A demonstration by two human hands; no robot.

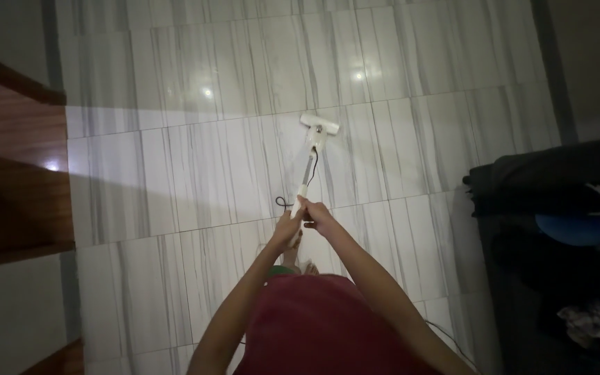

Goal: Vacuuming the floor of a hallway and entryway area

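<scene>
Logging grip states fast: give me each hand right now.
Left hand: closed on the white stick vacuum's handle.
Right hand: closed on the same handle, above the left.

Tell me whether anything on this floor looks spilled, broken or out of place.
Nothing looks spilled or broken on the pale tiled floor. Both hands, left hand and right hand, grip the white stick cleaner. Its dark cord loops loose beside the handle. Clothes lie heaped on the dark sofa.

The mop [312, 156] stands on the floor [196, 167], wooden step [15, 173] left, sofa [557, 229] right.
</scene>
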